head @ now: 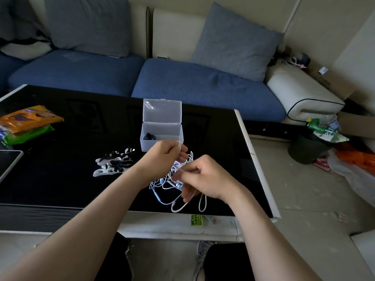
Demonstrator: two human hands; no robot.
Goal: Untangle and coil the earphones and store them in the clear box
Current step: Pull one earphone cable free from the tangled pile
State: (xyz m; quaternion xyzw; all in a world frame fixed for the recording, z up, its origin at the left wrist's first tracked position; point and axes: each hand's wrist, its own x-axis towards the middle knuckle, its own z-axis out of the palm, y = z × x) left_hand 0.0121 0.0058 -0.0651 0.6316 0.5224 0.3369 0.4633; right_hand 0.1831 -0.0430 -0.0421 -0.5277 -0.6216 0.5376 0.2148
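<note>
Two hands engaged on one tangle, over the near-right part of the table [71, 179]. The left hand [164, 153] is raised w/ fingers curled in, pinching a strand of the white earphones [162, 184] at its fingertips, just in front of the clear box [162, 139]. The right hand [205, 177] sits nearer and to the right, thumb and forefinger closed tight on another strand at the right side of the tangle; its other fingers are curled under, w/ cord running past them.

Earphones: a knotted bunch btwn and below both hands. The top of the bunch is lifted off the glass by the two pinches; the lower part spreads on the black surface. Blue earbud pieces show in the middle of the knot. Two long white loops [179, 207] trail from under the right hand toward the near table edge. None of this cord is in the box.

Clear box: just beyond the left hand, lid [162, 110] open and standing up at the far side. One small dark item [149, 136] lies in its left corner; cannot tell what it is.

Other items noted:
- Black and white strips [115, 161] in a loose pile, left of the hands.
- Orange and green packets [30, 122] at far left; a tablet [8, 161] corner near them.
- Yellow-green sticker [196, 220] on the table's near white rim.
- Blue sofa [203, 88] w/ cushion [233, 41] beyond the table.
- Dark bin [308, 149], overfull, on the floor at right.
</note>
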